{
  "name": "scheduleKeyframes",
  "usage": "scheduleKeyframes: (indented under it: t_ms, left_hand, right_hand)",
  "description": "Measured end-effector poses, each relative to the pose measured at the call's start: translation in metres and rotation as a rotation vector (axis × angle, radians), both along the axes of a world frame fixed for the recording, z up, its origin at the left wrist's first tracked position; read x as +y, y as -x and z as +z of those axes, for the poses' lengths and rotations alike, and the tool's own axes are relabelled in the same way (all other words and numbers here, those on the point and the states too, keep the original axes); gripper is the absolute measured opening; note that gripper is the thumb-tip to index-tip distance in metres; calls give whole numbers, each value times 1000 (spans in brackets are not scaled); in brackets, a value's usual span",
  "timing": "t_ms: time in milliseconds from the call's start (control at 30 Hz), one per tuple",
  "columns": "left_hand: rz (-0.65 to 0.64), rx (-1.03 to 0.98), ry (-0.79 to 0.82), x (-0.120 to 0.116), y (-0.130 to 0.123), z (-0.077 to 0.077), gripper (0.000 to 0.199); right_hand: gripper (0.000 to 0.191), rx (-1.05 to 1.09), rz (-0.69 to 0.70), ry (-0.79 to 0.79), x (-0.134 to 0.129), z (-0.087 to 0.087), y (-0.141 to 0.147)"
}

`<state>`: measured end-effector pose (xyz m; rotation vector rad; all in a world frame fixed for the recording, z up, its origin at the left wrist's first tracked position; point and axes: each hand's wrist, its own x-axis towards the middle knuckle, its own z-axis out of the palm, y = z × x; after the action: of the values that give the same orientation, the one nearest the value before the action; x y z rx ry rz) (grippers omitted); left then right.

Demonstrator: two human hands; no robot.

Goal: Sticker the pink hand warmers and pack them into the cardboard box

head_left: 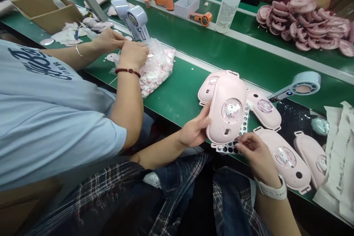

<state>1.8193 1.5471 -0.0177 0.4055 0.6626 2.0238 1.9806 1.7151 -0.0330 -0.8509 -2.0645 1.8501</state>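
Note:
My left hand [196, 127] grips the left edge of a pink oval plastic case [218, 125], tilted up above the bench. A clear round window on its front shows a white cat face, with a small dark rectangular opening below. My right hand [256, 155] has thumb and fingertips pinched together at a sheet of round black stickers [230, 149], partly hidden behind the case. What the pinch holds is too small to tell. More pink cases lie around: one behind [206, 90], one to the right [267, 112], and one beside my right wrist [287, 158].
A co-worker's hands [132, 55] work at a bag of small white cat-face pieces [157, 73] on the left. A pale blue handheld fan [305, 83], a white bottle [228, 7] and a heap of pink shells [304, 25] stand beyond. White paper strips [339, 155] lie far right.

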Motion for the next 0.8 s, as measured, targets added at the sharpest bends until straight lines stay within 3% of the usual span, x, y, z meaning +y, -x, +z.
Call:
scheduleKeyframes:
  t_ms: [133, 300, 400, 800]
  left_hand:
    - [-8, 39, 17, 1, -6, -5, 76]
    - [-25, 71, 75, 3, -16, -8, 89]
    - [-40, 76, 102, 2, -19, -10, 92]
    - [-30, 83, 109, 3, -19, -11, 89]
  right_hand:
    - [36, 192, -167, 94, -14, 29, 1]
    - [24, 300, -128, -106, -46, 62, 9]
    - [23, 315, -139, -182, -53, 64, 13]
    - [23, 260, -167, -240, -52, 56, 14]
